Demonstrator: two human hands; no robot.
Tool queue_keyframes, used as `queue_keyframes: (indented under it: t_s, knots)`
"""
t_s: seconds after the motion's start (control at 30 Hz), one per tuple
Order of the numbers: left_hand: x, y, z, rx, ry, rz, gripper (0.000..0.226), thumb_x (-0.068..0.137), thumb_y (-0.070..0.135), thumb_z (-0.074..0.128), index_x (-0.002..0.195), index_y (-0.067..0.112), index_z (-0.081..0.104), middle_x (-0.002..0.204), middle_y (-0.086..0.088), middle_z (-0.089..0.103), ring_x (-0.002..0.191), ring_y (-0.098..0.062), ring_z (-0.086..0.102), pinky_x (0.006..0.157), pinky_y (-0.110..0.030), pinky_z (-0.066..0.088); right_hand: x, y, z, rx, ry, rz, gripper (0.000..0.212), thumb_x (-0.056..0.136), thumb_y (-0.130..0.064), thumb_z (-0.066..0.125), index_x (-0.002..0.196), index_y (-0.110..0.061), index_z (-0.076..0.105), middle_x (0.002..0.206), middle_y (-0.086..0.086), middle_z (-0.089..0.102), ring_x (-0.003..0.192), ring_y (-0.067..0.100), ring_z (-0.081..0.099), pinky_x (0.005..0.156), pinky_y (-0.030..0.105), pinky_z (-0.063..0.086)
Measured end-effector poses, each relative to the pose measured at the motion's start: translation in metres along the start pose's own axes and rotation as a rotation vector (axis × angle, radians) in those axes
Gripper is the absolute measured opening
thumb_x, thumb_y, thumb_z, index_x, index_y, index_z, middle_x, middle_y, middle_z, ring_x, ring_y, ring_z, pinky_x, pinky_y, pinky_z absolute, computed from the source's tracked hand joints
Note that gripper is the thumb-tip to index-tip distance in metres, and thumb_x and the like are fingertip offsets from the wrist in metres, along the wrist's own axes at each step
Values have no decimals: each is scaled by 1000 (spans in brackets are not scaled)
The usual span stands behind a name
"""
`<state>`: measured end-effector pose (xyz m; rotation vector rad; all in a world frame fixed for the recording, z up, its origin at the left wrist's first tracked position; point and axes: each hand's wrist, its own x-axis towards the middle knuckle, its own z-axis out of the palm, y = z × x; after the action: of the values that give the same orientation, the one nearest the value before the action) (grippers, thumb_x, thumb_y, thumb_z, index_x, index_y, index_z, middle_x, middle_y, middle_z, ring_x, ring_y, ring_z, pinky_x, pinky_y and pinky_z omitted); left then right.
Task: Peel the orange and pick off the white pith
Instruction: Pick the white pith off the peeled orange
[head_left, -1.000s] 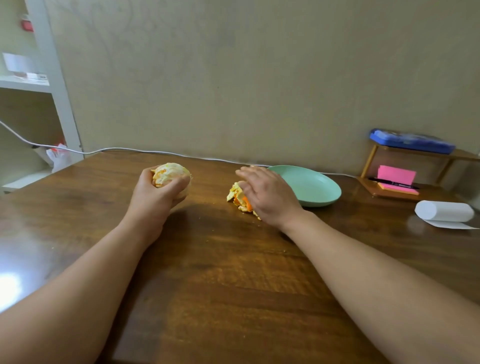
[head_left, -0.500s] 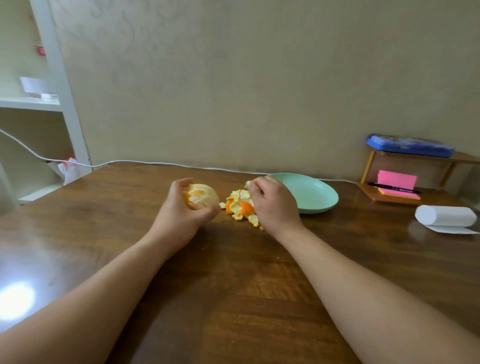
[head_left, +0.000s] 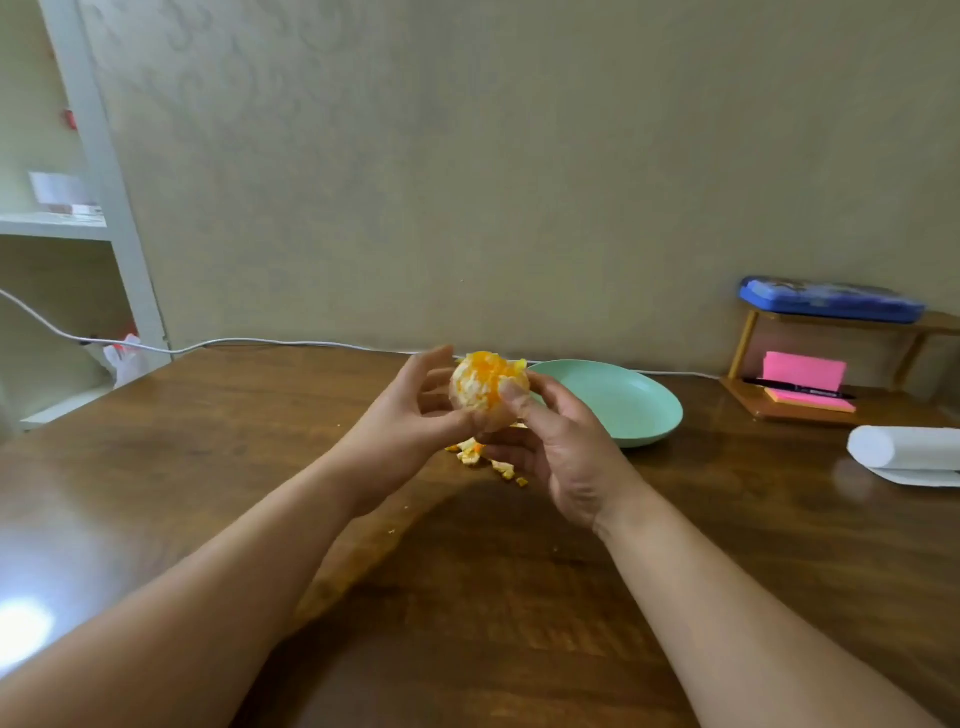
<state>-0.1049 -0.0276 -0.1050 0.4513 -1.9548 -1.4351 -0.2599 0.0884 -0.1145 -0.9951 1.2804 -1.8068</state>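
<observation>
Wooden table (head_left: 467, 597) fills my view, with a green plate (head_left: 623, 405) at its far side. My left hand (head_left: 405, 415) and right hand (head_left: 561, 441) both grip the mostly peeled orange (head_left: 480, 387) above the table, right thumb pressed on it; peel scraps (head_left: 475, 453) lie underneath.

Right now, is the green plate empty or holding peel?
Empty: the green plate shows a bare inside where visible; the peel scraps lie on the table beside it.

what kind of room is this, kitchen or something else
Likely a home study or desk corner, not a kitchen: a wooden desk against a wall, a small rack with pink sticky notes and a pen, a blue pencil case on top.
</observation>
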Motion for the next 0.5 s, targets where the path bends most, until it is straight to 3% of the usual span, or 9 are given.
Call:
queue_keyframes:
  t_s: [0.1,0.17,0.3,0.4,0.5]
  knots:
    - [5,-3,1,-25,-100,-19,75,83,36,92,147,27,53,133,-2,73,120,-20,73,101,-45,60,-1,0,-4,-85,2,-73,63,85,-45,81,141,-28,57,132,4,74,115,24,75,96,45,63]
    - [4,-9,4,-29,-95,14,64,89,24,86,144,21,55,128,-4,75,117,-22,74,99,-45,61,-3,0,-4,-254,2,-122,63,82,-55,81,138,-40,55,136,-7,69,122,17,71,101,43,61]
    - [3,-17,-5,-3,-58,55,70,81,24,89,142,23,54,126,-2,74,115,-22,74,96,-42,63,-7,-3,-5,-637,42,-207,68,78,-69,73,136,-41,52,133,-22,62,127,3,60,106,33,56]
    - [2,-18,-11,84,-32,90,74,79,27,91,141,33,52,128,5,68,113,-17,73,93,-40,64,-8,-6,-8,-667,46,-225,55,81,-63,74,128,-37,59,124,-17,70,119,3,66,102,35,59]
    - [1,-17,-12,156,-31,100,74,83,23,91,142,37,49,130,7,65,112,-11,72,97,-38,62,-5,-7,-11,-585,59,-192,28,97,-50,71,119,-33,67,113,-9,77,110,9,73,98,42,63]
